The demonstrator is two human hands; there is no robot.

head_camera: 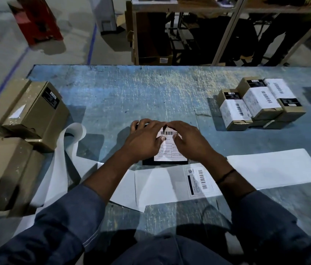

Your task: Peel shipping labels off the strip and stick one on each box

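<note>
The left hand (145,140) and right hand (188,139), both flat, press a white barcoded shipping label (170,150) onto a small dark closed box (162,163) on the scratched blue counter (151,92).

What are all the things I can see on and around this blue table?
table: one, scratched blue, middle of the view
dark box: one, under both hands
shipping label: one, white with a barcode, on top of the dark box
labelled boxes: at least three, brown with white labels, piled at far right
plain boxes: several, brown, stacked at left
label strip: one, white, along the near edge, curling up at left
unpeeled label: one, white, on the strip
shelf rack: one, beyond the table
red object: one, on the floor, far left
left hand: pressing on the shipping label
right hand: pressing on the shipping label
</note>
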